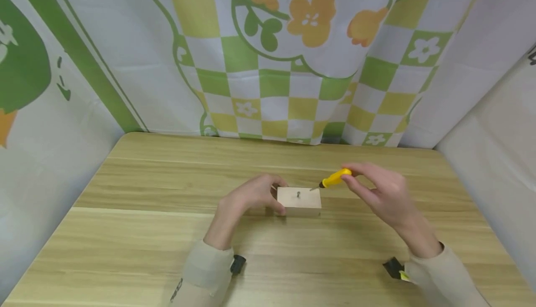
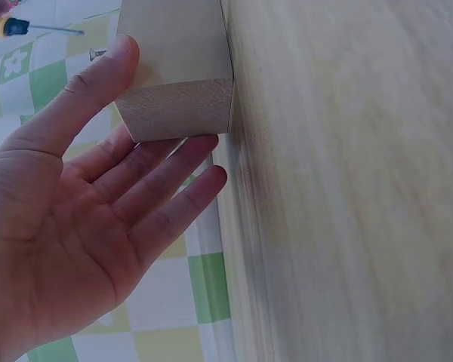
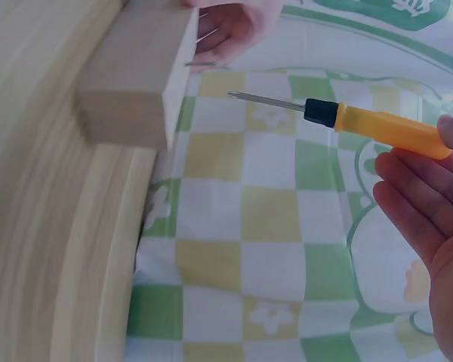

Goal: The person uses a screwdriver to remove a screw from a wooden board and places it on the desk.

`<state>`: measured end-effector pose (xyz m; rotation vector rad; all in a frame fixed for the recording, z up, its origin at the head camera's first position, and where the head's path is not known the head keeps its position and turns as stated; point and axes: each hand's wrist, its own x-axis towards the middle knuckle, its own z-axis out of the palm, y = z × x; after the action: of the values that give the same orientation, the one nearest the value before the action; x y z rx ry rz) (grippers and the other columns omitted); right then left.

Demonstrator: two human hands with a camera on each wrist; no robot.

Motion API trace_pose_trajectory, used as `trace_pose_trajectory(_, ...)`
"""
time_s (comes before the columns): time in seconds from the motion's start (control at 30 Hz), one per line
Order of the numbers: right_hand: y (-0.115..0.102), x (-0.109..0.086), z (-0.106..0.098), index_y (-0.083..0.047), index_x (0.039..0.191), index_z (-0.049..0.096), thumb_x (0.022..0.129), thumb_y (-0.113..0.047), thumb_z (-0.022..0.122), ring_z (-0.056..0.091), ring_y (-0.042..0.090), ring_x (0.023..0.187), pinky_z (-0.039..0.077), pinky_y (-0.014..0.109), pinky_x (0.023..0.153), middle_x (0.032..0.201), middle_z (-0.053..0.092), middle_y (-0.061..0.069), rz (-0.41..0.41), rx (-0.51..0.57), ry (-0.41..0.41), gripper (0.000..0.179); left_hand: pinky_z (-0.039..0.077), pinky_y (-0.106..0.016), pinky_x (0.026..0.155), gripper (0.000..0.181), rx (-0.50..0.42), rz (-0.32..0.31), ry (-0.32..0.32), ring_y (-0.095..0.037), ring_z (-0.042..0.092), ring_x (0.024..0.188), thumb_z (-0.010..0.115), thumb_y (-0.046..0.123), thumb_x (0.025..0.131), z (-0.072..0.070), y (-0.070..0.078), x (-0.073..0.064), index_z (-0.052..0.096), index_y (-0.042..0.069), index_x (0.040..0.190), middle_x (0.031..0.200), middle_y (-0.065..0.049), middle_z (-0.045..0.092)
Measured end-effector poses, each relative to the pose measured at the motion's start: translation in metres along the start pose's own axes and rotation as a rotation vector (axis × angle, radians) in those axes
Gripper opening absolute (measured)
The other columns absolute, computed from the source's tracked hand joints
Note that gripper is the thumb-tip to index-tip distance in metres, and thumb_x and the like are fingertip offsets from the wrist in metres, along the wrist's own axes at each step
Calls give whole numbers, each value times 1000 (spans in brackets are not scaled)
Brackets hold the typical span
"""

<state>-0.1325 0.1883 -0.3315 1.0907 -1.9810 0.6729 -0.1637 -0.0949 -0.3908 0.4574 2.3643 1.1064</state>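
Observation:
A pale wooden block lies on the table. A metal screw sticks up from its top face, and the screw's head also shows in the left wrist view. My left hand holds the block's left end, thumb on the near side and fingers on the far side. With its thumb and fingers, my right hand pinches the handle end of a yellow screwdriver. The screwdriver's bare shaft points toward the block, its tip apart from both block and screw.
The wood-grain table spreads around the block. Behind it hangs a checked, flowered curtain; white cloth closes off the sides. Black devices sit at both wrists.

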Motion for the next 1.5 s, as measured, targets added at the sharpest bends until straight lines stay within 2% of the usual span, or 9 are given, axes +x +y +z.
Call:
trace_pose_trajectory(0.33,-2,24,17,-2,97,74,100,-34,58,72,16,71,56,22,61,87,76,5,-8,81,-49,35,51,-32,85,47,5,-2,3,-14,64,95,89,15,71,0,1,1,67,13,113,102,2,70)
trace_pose_trajectory(0.63,-3,28,27,-1,98,73,98,-27,64,73,18,76,56,20,60,89,76,7,59,167,-146,28,52,-33,85,48,12,12,-10,-13,65,96,87,17,73,-2,-3,1,67,15,115,104,1,71)
trace_pose_trajectory(0.73,-4,31,29,-1,98,72,97,-24,65,73,18,77,57,21,61,89,75,7,60,171,-180,25,52,-33,84,47,2,23,-20,-12,66,94,87,17,73,-2,-5,1,66,15,116,104,1,71)
trace_pose_trajectory(0.93,-6,38,28,0,96,73,100,-29,60,74,18,77,58,22,61,87,76,8,55,149,-191,32,52,-33,85,48,-8,29,-23,-13,66,96,87,16,73,-2,-6,2,65,14,116,104,1,71)
trace_pose_trajectory(1.17,-8,41,29,-2,96,73,94,-15,68,72,16,74,58,24,59,86,75,6,57,126,-205,14,52,-35,88,48,12,26,-21,-13,65,99,87,18,73,-2,-5,3,66,15,117,105,2,71)
trace_pose_trajectory(1.5,-9,44,32,-3,97,73,91,-11,71,72,15,75,58,27,61,88,75,6,66,137,-214,11,51,-33,88,47,12,16,-15,-13,65,99,88,18,73,-2,-5,3,66,17,114,103,4,71)
